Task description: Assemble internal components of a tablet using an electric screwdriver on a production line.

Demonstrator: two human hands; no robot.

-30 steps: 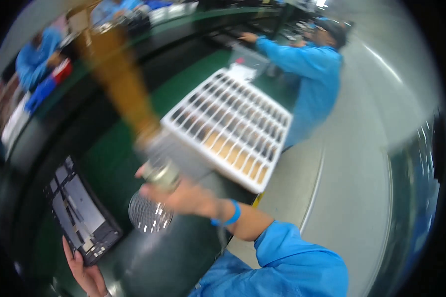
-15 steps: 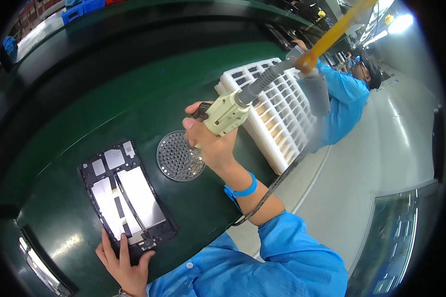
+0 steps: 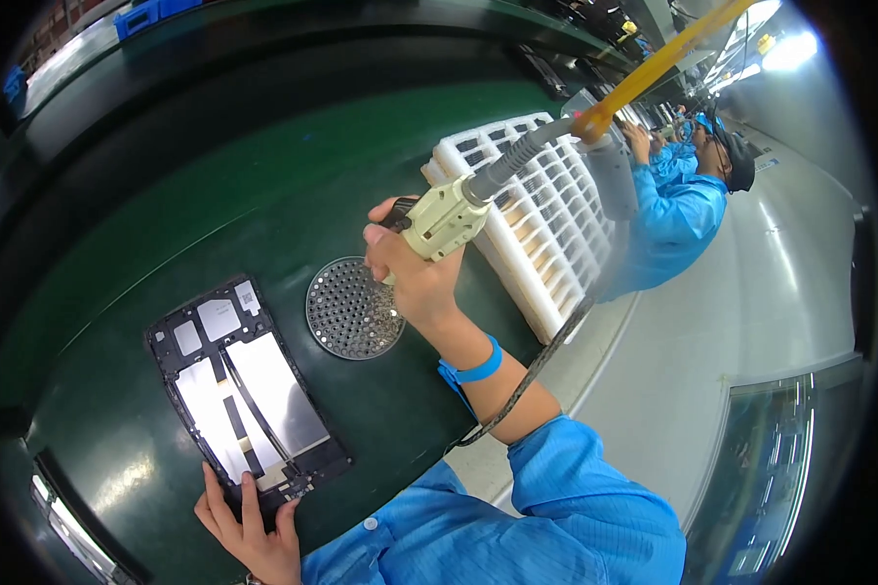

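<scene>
My right hand (image 3: pixel 416 283) is wrapped round an electric screwdriver (image 3: pixel 446 220) with a pale green body, a black lever and a grey hose. It hangs over a round dark screw plate (image 3: pixel 346 317) with many holes and small screws at its right side; the tool's tip is hidden. An opened tablet (image 3: pixel 254 414) lies to the left, its inside up, showing silver battery faces and dark flex strips. My left hand (image 3: pixel 260 539) rests on the tablet's near end with fingers spread, thumb at the corner.
A white gridded tray stack (image 3: pixel 532 229) stands right of the screwdriver. A yellow strap (image 3: pixel 668 63) hangs above, and a dark cord (image 3: pixel 527 390) crosses my right forearm. A co-worker in blue (image 3: pixel 678 219) sits beyond the stack. Another device (image 3: pixel 73 526) lies at the lower left.
The tablet has shifted slightly, its far end to the left, with my left hand still on it. The screwdriver has barely moved. The co-worker's arm has risen.
</scene>
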